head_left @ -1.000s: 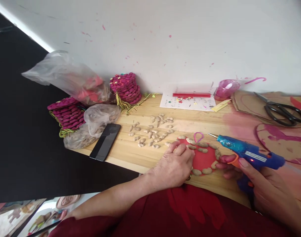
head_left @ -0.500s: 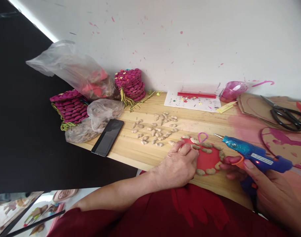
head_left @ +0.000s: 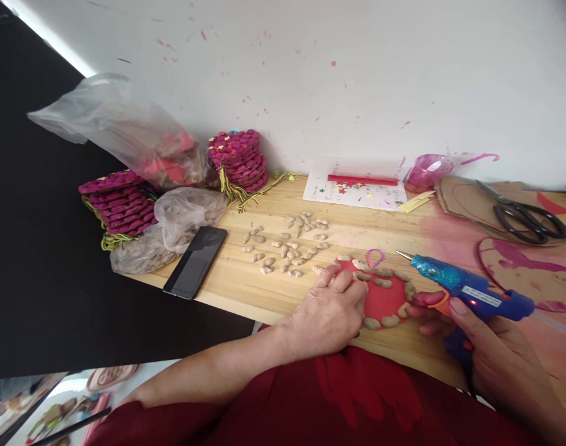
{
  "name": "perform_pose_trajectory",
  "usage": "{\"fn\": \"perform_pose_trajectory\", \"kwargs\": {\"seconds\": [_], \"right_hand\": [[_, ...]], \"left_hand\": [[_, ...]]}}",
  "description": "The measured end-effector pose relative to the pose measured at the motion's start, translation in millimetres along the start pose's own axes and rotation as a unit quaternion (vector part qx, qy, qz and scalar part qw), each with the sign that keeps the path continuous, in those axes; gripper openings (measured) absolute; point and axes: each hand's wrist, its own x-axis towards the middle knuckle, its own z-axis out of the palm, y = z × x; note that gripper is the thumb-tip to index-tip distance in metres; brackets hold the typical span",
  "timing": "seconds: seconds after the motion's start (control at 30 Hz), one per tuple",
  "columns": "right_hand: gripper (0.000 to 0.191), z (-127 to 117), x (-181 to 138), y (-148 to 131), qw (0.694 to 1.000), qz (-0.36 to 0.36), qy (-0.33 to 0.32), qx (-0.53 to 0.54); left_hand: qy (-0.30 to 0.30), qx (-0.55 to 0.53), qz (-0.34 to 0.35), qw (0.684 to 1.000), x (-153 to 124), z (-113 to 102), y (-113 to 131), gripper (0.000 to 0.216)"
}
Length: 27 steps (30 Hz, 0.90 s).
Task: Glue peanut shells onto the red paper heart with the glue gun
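My right hand grips a blue glue gun with an orange trigger, a small red light lit on its side. Its metal nozzle points left, above the table. A red disc with a ring of peanuts along its edge lies flat between my hands; another peanut rests inside that ring. My left hand is closed at the disc's left edge, its fingers curled down. What those fingertips hold or press is hidden. A pink loop sticks out from the disc's far edge.
Loose peanuts are scattered left of the disc, near a black phone. Plastic bags and purple woven pieces stand at left. Scissors lie on cardboard at right; a paper with small stars lies by the wall.
The whole view has shifted slightly, so things appear a little further left. Both hands keep nearly the same pose, left at the disc and right on the glue gun.
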Motion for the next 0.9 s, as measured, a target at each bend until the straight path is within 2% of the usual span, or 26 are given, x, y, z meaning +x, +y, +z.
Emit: {"fn": "perform_pose_trajectory", "kwargs": {"seconds": [0.33, 0.63, 0.9], "right_hand": [[0.040, 0.0, 0.0, 1.7, 1.000, -0.020, -0.006, -0.004], [0.034, -4.6, 2.9, 10.8, 0.998, -0.010, -0.033, 0.044], [0.041, -0.1, 2.4, 5.9, 0.998, -0.007, -0.022, 0.054]], "left_hand": [[0.004, -0.011, 0.000, 1.000, -0.5, -1.9, -0.1, 0.030], [0.019, -0.010, -0.001, 1.000, -0.8, 1.4, -0.6, 0.030], [0.013, -0.010, -0.002, 1.000, -1.5, 0.0, -0.3, 0.032]]}}
